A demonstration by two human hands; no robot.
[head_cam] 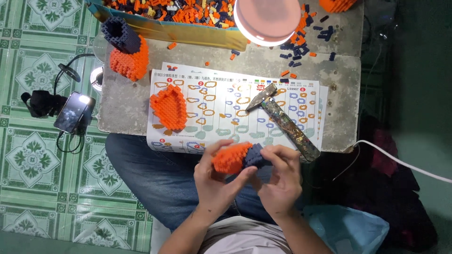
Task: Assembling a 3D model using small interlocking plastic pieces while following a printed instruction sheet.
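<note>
Holding a small block model between them, both hands sit just off the near edge of the low table, above the person's lap in blue jeans. The model is orange on its left half and dark navy on its right. The left hand wraps its fingers around the orange part, thumb pressed up along the underside. The right hand closes on the navy part, fingertips curled over the top; both grips are tight on the piece, with no gap showing.

On the table, a printed instruction sheet lies against the near edge. A flat orange block piece rests on the sheet's left side, and a worn hammer lies slanted across its right side, head toward the middle. Near the far left corner stands a taller model, navy on top and orange below. A tray of loose orange, navy and yellow blocks runs along the far edge, with a round lit lamp over it. Loose navy and orange blocks lie scattered towards the far right corner.

On the tiled floor to the left, a phone lies with what seems to be a cable attached.
</note>
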